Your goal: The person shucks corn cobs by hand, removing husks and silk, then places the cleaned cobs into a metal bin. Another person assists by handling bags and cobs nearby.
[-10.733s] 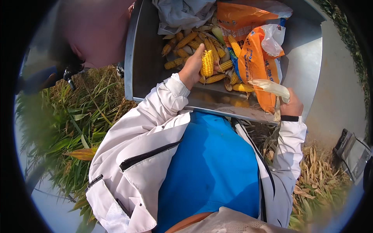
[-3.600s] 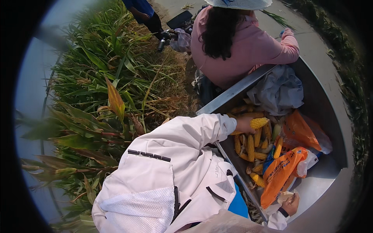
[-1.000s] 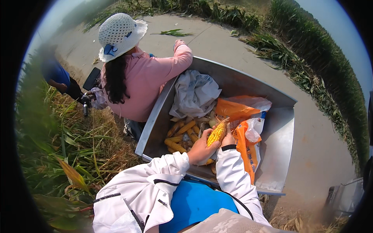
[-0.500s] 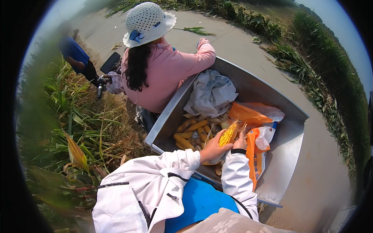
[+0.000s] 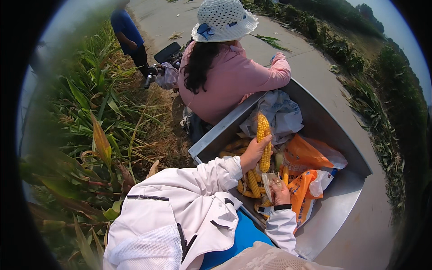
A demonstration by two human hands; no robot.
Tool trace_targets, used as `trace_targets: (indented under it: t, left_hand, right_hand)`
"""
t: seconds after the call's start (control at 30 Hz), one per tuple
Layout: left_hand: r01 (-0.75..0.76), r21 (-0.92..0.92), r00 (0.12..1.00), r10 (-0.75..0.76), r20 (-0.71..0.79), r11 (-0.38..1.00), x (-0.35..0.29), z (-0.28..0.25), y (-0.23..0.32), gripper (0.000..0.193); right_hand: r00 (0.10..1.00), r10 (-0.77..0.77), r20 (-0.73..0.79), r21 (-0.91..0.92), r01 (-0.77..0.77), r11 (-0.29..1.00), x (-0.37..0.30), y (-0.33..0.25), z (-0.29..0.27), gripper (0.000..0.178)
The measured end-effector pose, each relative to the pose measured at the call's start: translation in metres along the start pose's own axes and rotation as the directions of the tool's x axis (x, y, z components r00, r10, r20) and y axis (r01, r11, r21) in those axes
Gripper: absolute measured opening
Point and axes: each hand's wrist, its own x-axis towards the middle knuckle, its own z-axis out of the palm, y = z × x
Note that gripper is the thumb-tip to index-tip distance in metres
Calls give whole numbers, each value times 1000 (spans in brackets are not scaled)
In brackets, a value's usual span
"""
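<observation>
My left hand (image 5: 253,155) is wrapped round an ear of corn (image 5: 263,128), bare yellow kernels showing, its tip pointing up and away from me. Just below it, my right hand (image 5: 282,193) is closed on a pale, dry corn husk (image 5: 267,184); the fingertips are partly hidden by the husk. Both hands are over a metal cart bed (image 5: 330,211). Beneath them lie several yellow corn cobs (image 5: 251,183) and scraps of husk, partly covered by my hands.
Orange and white plastic sacks (image 5: 306,150) lie right of the cobs, a crumpled pale sack (image 5: 281,114) at the front of the bed. A person in pink (image 5: 216,83) sits ahead at handlebars; another in blue (image 5: 127,30) stands on the left beside corn plants (image 5: 90,108).
My hands have come apart. The left has lifted the ear of corn up and away from me, while the right has drawn back toward me with the husk. The view has shifted left.
</observation>
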Motion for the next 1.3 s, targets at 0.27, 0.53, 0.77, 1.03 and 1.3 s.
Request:
trace_targets:
  t: [0.27,0.53,0.77,1.03,1.3]
  left_hand:
    - [-71,117,981,48,187,991,-26,38,-12,52]
    - [168,113,979,-179,97,979,21,-3,0,38]
    - [241,356,962,-271,36,903,36,-34,3,47]
    - [-26,893,990,-112,85,449,34,-32,-56,67]
    - [-596,728,662,-304,685,340,-28,40,-31,41]
  right_hand:
    - [995,15,100,-291,15,957,5,9,43,39]
    - [917,-72,393,-718,355,599,-49,-14,48,33]
    - [884,-253,-392,-524,11,852,-119,-47,-73,29]
    - [864,-357,-356,-764,-50,643,-52,-73,-43,28]
    - [969,24,-246,-939,-245,241,-42,-82,35,27]
